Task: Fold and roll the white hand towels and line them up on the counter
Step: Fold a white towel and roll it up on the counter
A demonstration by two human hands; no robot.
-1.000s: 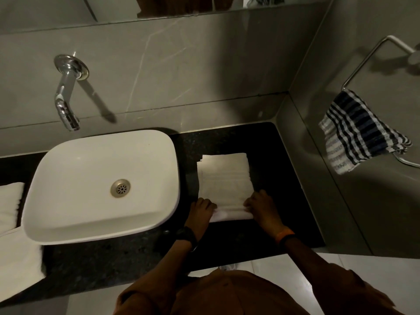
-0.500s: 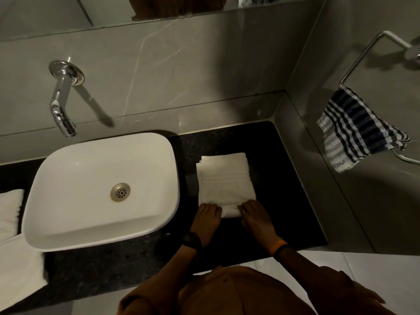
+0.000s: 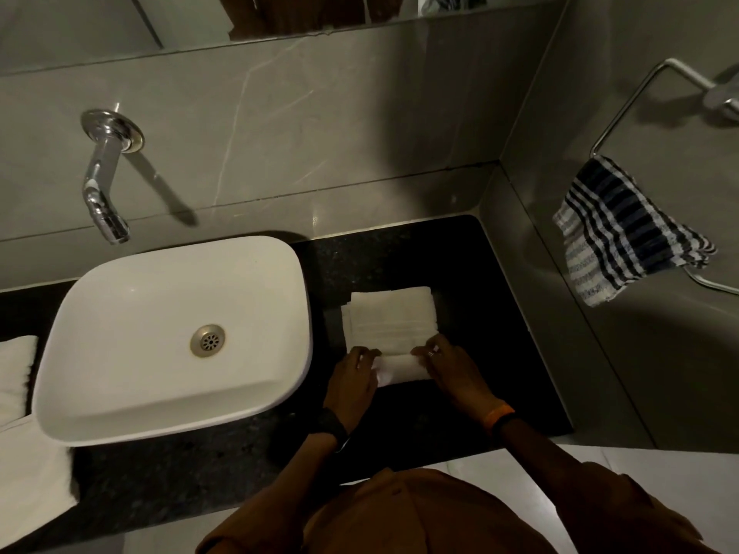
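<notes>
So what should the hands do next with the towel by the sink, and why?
Probably roll it further away from the body: the left hand and right hand grip a short roll at the near end of the white towel, most of which lies flat on the counter.

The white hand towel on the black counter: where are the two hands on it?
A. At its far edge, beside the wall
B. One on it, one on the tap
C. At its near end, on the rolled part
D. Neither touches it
C: the left hand and right hand both press the rolled near end of the white hand towel, while its far part lies flat.
</notes>
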